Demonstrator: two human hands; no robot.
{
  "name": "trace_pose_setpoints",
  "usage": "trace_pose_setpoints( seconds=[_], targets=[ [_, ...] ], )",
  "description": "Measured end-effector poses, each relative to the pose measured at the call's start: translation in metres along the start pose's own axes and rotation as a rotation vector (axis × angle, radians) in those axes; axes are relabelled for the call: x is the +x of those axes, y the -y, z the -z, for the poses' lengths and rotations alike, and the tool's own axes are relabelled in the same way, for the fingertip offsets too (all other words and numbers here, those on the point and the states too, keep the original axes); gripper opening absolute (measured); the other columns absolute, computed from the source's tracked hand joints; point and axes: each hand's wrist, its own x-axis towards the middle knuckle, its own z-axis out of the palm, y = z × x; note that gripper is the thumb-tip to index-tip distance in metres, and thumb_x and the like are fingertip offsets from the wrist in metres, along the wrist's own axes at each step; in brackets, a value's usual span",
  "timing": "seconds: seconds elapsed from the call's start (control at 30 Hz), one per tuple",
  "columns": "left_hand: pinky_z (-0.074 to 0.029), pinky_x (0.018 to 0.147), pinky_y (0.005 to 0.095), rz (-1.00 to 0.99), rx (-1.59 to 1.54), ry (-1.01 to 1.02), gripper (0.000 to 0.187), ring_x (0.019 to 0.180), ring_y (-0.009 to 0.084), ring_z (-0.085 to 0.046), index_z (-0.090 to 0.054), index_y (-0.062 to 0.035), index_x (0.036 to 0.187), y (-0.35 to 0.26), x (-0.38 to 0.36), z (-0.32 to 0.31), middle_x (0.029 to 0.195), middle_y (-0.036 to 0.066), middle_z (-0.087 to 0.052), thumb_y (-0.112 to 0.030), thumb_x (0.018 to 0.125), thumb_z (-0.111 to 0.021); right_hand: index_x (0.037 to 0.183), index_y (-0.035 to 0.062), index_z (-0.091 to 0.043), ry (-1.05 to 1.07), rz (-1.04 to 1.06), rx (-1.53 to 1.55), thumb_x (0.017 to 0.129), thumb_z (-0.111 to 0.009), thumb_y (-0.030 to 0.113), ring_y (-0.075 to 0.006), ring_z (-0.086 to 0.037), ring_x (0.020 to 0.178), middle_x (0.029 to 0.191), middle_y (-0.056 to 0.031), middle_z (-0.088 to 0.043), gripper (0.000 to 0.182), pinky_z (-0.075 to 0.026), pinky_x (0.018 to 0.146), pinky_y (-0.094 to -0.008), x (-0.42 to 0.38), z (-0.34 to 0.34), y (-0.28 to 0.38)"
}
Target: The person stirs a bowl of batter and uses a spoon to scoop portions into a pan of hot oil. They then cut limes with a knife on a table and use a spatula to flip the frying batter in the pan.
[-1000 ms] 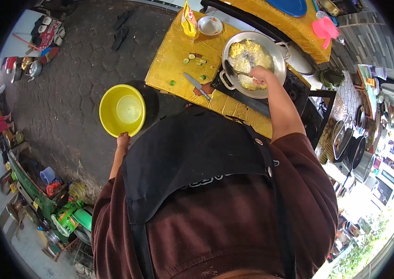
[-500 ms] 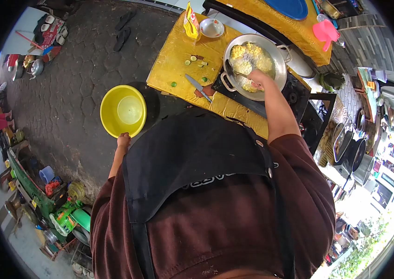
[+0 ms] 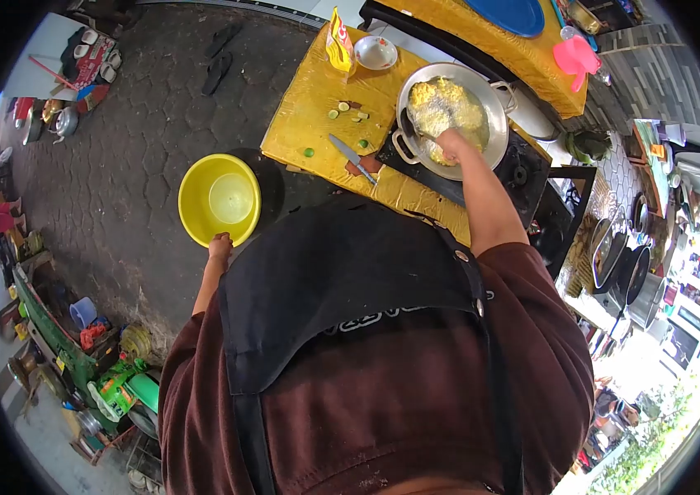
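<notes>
My left hand (image 3: 219,245) is closed on the near rim of a yellow-green plastic basin (image 3: 188,191), which holds nothing that I can see. Over a wide metal wok (image 3: 496,124), my right hand (image 3: 451,146) is closed around a thin-handled cooking utensil, mostly hidden by the hand and the food. Yellow, battered-looking food (image 3: 441,103) bubbles in oil inside the wok. The wok rests on a black stove (image 3: 523,165) and has a loop handle on each side.
A yellow-covered table (image 3: 300,107) carries a knife (image 3: 346,150), cut limes (image 3: 343,107), a yellow packet (image 3: 338,43) and a bowl (image 3: 376,53). Behind are a blue tray (image 3: 508,12) and pink dipper (image 3: 577,58). Sandals (image 3: 217,73) lie on the dark paved floor.
My right hand has shifted slightly down and left over the wok, and the utensil's handle shows less. My left hand stays on the basin rim.
</notes>
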Motion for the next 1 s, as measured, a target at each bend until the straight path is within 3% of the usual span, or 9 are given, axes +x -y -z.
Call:
trace_pose_setpoints(
  seconds=[0.03,0.07,0.13,0.27,0.47,0.6,0.8,0.9,1.0],
  targets=[
    [-0.039,0.043,0.0265,-0.001,0.005,0.005,0.024,0.051,0.0124,-0.049,-0.057,-0.0074,0.098,0.0,0.0,0.001,0.065,0.002,-0.054,-0.02,0.08,-0.046,0.079,0.0046,-0.055,0.034,-0.03,-0.023,0.078,-0.051,0.025,-0.015,-0.039,0.032,0.048,-0.0079,-0.046,0.021,-0.028,0.031,-0.0321,0.001,0.004,-0.007],
    [-0.038,0.043,0.0265,0.001,0.03,0.005,0.025,0.051,0.0121,-0.049,-0.057,-0.0075,0.098,-0.001,0.0,0.002,0.065,0.002,-0.054,-0.021,0.08,-0.046,0.079,0.0046,-0.055,0.031,-0.035,-0.018,0.078,-0.051,0.025,-0.015,-0.039,0.032,0.048,-0.0079,-0.046,0.021,-0.028,0.031,-0.0321,-0.001,0.009,-0.018],
    [-0.038,0.043,0.0264,-0.001,0.05,0.0,0.025,0.05,0.0119,-0.048,-0.056,-0.0077,0.099,-0.008,-0.003,0.005,0.066,0.002,-0.054,-0.021,0.08,-0.046,0.083,0.0053,-0.056,0.073,0.007,0.413,0.079,-0.048,0.027,-0.0129,-0.04,0.035,0.052,-0.0055,-0.047,0.023,-0.028,0.032,-0.0296,-0.034,0.032,-0.022],
    [-0.037,0.042,0.0262,0.011,0.004,0.003,0.025,0.049,0.0119,-0.047,-0.056,-0.0081,0.099,-0.014,-0.01,0.0,0.065,0.001,-0.054,-0.021,0.08,-0.046,0.094,0.0103,-0.059,0.129,-0.047,0.543,0.086,-0.046,0.029,-0.005,-0.036,0.038,0.06,-0.0007,-0.05,0.025,-0.026,0.034,-0.0205,-0.101,0.066,-0.024],
    [-0.037,0.043,0.027,-0.048,0.004,-0.002,0.026,0.052,0.0135,-0.048,-0.055,-0.0076,0.099,0.031,0.015,-0.004,0.068,0.002,-0.054,-0.023,0.08,-0.047,0.102,0.0125,-0.058,0.132,0.002,0.887,0.087,-0.045,0.029,-0.0027,-0.033,0.037,0.06,-0.0004,-0.049,0.026,-0.024,0.033,-0.018,-0.14,0.057,-0.047],
    [-0.037,0.043,0.0272,-0.029,0.047,-0.003,0.026,0.054,0.0137,-0.049,-0.057,-0.0074,0.099,0.036,0.017,-0.002,0.069,0.003,-0.055,-0.023,0.081,-0.047,0.098,0.0089,-0.055,0.14,0.028,0.827,0.088,-0.045,0.026,-0.0057,-0.034,0.037,0.059,-0.0028,-0.047,0.023,-0.023,0.032,-0.0197,-0.115,0.013,-0.047],
    [-0.038,0.044,0.027,-0.001,0.097,-0.017,0.027,0.054,0.0134,-0.05,-0.057,-0.0061,0.101,-0.027,-0.017,0.001,0.07,0.003,-0.055,-0.021,0.081,-0.047,0.093,0.0042,-0.053,0.019,0.08,0.618,0.085,-0.046,0.025,-0.0111,-0.035,0.037,0.057,-0.0045,-0.046,0.023,-0.026,0.033,-0.0265,-0.088,-0.022,-0.024],
    [-0.039,0.044,0.0268,-0.015,-0.104,-0.008,0.027,0.054,0.0139,-0.05,-0.058,-0.0057,0.1,-0.004,0.005,0.004,0.07,0.004,-0.056,-0.021,0.08,-0.047,0.088,0.0042,-0.054,-0.035,0.111,0.59,0.084,-0.047,0.026,-0.0127,-0.038,0.037,0.056,-0.005,-0.046,0.024,-0.028,0.034,-0.0287,-0.065,-0.028,-0.036],
    [-0.039,0.044,0.0267,-0.027,0.011,0.013,0.026,0.054,0.014,-0.051,-0.058,-0.0048,0.098,0.012,0.019,0.013,0.07,0.004,-0.057,-0.02,0.079,-0.047,0.084,0.0042,-0.056,-0.06,0.15,0.408,0.084,-0.046,0.026,-0.0133,-0.041,0.038,0.054,-0.0052,-0.048,0.024,-0.03,0.034,-0.029,-0.079,-0.021,-0.027]
  ],
)
